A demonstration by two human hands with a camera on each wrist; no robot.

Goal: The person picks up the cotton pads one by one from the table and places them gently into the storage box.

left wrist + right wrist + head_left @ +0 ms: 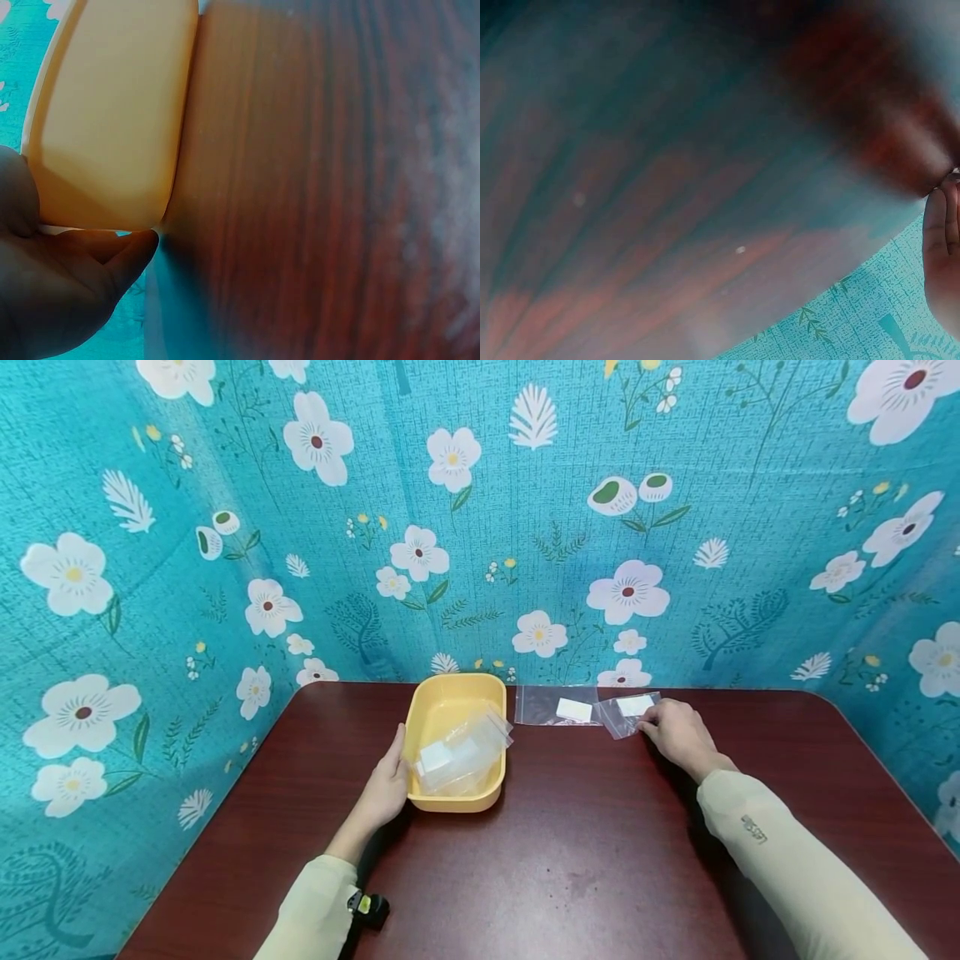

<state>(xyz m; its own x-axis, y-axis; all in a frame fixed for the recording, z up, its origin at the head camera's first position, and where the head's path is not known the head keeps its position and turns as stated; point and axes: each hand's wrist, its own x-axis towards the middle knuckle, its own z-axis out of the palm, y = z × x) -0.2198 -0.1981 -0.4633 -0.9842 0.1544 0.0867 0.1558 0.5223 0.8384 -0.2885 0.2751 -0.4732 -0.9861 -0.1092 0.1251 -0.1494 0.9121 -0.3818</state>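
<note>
My left hand (385, 787) grips the left side of a yellow plastic basin (456, 804) at the back of the table. The left wrist view shows the thumb and fingers on either side of its wall (112, 112). Inside lie several clear zip bags (472, 750) with white labels, overlapping one another. To the right, my right hand (681, 739) pinches the corner of a small clear zip bag (615, 720) with a white label, close over the tabletop. Only part of this hand (943, 255) shows at the edge of the right wrist view.
A larger clear zip bag (537, 707) with a white label (573, 710) lies between the basin and the small bag, near the back edge. The dark red-brown wooden table (555, 860) meets a blue flowered cloth (487, 552) at the back and sides.
</note>
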